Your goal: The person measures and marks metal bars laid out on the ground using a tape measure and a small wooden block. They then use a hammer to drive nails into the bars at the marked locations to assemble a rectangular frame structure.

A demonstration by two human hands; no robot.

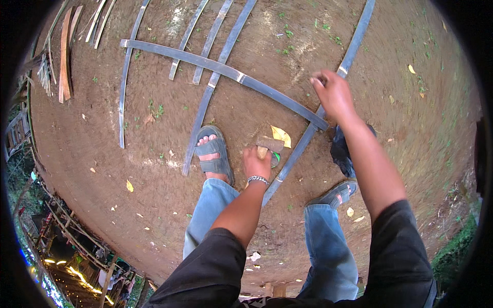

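Note:
My left hand (257, 161), with a metal chain bracelet on its wrist, grips a hammer (270, 143) low over the ground between my feet. My right hand (334, 97) is raised near a long grey slat (354, 46), its fingers pinched together; what they hold, if anything, is too small to make out. A crosswise grey slat (277, 96) lies over that long slat, their crossing just below my right hand. Toward its left the crosswise slat also crosses another long slat (226, 56) and a thinner slat (126, 82).
Two shorter slats (191, 31) (210, 41) lie between the longer ones. A black bag-like bundle (341, 151) rests by my right foot (336, 195); my left foot (213, 154) stands beside a slat. Brown strips (64, 56) lie far left. A yellow leaf (281, 136) is beside the hammer.

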